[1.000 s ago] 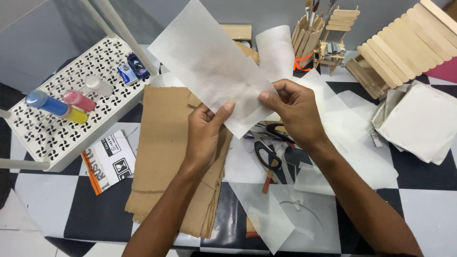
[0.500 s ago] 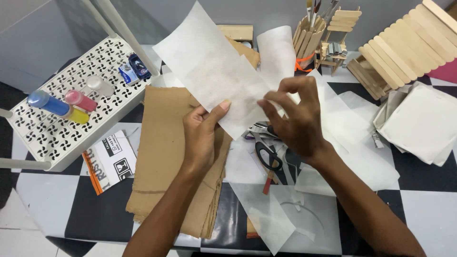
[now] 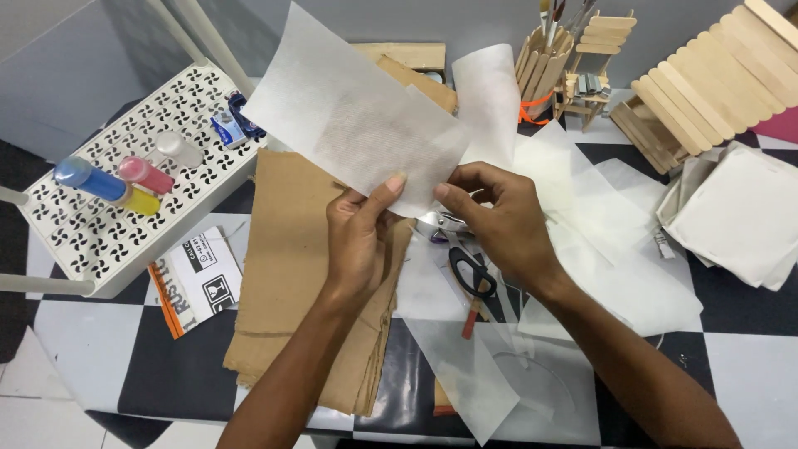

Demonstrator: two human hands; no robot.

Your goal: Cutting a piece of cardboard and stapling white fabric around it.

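Pinching a white sheet [image 3: 357, 125] — left hand [image 3: 359, 241], right hand [image 3: 499, 220] — above brown cardboard [image 3: 299, 274].

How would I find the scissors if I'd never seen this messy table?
Start at the black-and-white checkered table and find the person's right hand. Just below its palm, on the translucent sheets, lie the scissors. They are the only thing there with dark looped handles; everything around them is pale paper or brown cardboard.

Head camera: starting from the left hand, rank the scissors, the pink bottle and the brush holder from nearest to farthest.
From the left hand, which pinches the white sheet:
1. Scissors, just to its right on the table, under the right hand.
2. Pink bottle, off to the left on the white perforated tray.
3. Brush holder, far back and to the right.
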